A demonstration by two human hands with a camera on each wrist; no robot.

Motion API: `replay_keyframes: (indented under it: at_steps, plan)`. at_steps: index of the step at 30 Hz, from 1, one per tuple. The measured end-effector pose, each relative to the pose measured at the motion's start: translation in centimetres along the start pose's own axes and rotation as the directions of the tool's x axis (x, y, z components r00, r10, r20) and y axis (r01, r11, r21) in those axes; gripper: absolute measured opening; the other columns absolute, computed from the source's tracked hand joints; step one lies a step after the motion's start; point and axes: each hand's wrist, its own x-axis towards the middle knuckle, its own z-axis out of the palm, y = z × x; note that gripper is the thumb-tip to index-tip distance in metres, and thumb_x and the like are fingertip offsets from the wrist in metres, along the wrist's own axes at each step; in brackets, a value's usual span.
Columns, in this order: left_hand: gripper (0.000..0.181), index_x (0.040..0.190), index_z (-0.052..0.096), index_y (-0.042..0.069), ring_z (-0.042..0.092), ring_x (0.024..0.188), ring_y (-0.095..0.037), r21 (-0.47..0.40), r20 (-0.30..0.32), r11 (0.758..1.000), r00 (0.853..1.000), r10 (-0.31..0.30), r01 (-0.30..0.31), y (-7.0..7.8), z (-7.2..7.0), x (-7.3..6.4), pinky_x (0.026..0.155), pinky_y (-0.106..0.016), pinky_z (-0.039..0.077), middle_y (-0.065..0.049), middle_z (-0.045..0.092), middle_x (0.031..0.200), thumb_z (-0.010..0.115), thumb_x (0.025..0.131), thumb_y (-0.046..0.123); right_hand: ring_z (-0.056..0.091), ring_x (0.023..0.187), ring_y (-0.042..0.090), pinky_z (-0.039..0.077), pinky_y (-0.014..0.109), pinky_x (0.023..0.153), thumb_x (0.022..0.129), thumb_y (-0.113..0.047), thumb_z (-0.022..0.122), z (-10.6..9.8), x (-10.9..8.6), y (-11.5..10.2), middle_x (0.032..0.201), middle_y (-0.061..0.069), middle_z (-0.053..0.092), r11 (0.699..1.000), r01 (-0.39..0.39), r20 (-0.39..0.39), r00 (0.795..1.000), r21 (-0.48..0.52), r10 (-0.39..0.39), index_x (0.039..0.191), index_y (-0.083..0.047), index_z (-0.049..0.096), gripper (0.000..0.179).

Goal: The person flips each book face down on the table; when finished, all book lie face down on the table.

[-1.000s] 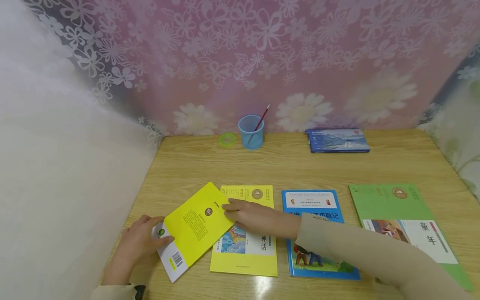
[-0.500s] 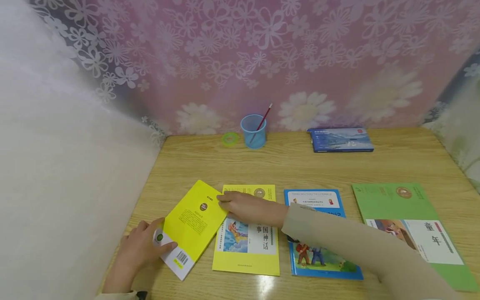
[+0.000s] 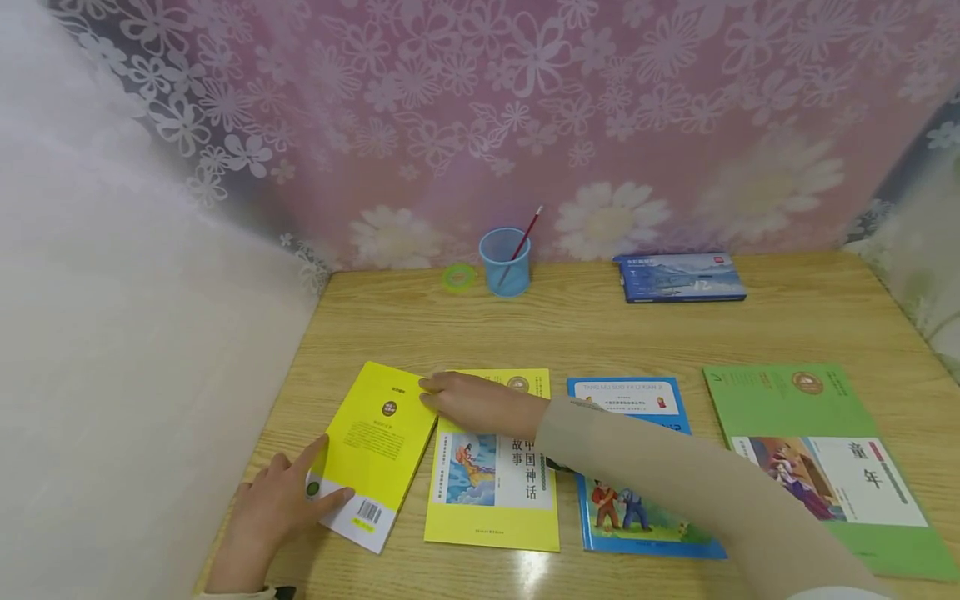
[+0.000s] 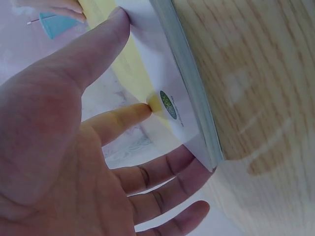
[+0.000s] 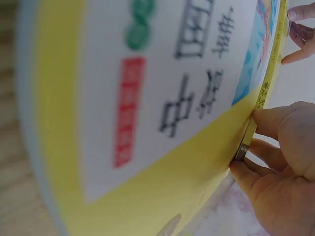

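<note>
The held yellow book [image 3: 367, 433] lies slanted at your left end of the row on the tabletop [image 3: 570, 333], back cover up, its far end leaning right. Your left grip [image 3: 273, 504] grasps its near left corner, thumb on the white band, other fingers at the edge and under the corner. Your right grip [image 3: 483, 404] pinches the spine by the far right corner.

Between that spine and the second yellow book [image 3: 491, 521] you have a wedge of wood, narrowing away from you; your right grip hides whether they touch there. Narrow strips part that one from the blue book [image 3: 622, 517] and the blue from the green book [image 3: 821, 467]. Past their far edges, a broad band of wood reaches the pen cup [image 3: 506, 262], tape roll [image 3: 459, 277] and blue box [image 3: 682, 279]. The tabletop's left edge runs along the white wall [image 3: 150, 375].
</note>
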Motion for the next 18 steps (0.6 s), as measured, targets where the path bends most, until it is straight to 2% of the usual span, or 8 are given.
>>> replay_keyframes:
  at_steps: [6,9,13,18]
  plan:
    - [0.113,0.163,0.039,0.018,0.057,0.086,-0.035,-0.003,0.02,1.0,1.0,-0.022,0.022,0.0,0.0,-0.2,0.078,-0.063,0.053,-0.03,0.059,0.119,0.071,0.076,0.084,0.051,0.149,0.029,0.043,0.035,0.122,0.11,-0.017,0.055,-0.3,1.2,0.0,0.159,0.014,0.053,1.0,-0.011,0.052,0.999,0.025,0.01,0.136,-0.008,0.067,0.03]
    - [0.116,0.164,0.036,0.017,0.062,0.093,-0.048,-0.01,0.047,0.999,0.998,-0.037,0.037,0.2,-0.1,-0.4,0.083,-0.071,0.053,-0.039,0.055,0.128,0.067,0.077,0.087,0.048,0.152,0.03,0.041,0.035,0.124,0.109,-0.022,0.059,-0.1,1.7,-0.1,0.163,0.012,0.049,0.998,-0.045,0.09,0.995,0.04,0.041,0.138,-0.01,0.066,0.032]
    - [0.12,0.166,0.031,0.016,0.06,0.107,-0.062,-0.025,0.09,0.997,0.994,-0.067,0.07,0.3,0.1,-0.5,0.087,-0.077,0.051,-0.047,0.048,0.138,0.063,0.077,0.091,0.042,0.155,0.03,0.038,0.036,0.126,0.108,-0.03,0.061,0.2,2.3,-0.2,0.167,0.01,0.044,0.994,-0.093,0.137,0.987,0.065,0.083,0.142,-0.012,0.064,0.039]
    - [0.122,0.166,0.027,0.015,0.062,0.102,-0.059,-0.032,0.12,0.994,0.988,-0.098,0.102,0.4,0.3,-0.6,0.079,-0.073,0.054,-0.047,0.048,0.138,0.061,0.078,0.092,0.034,0.16,0.032,0.032,0.037,0.129,0.111,-0.034,0.055,0.2,2.8,-0.3,0.171,0.011,0.036,0.993,-0.105,0.18,0.979,0.061,0.092,0.15,-0.01,0.056,0.046]
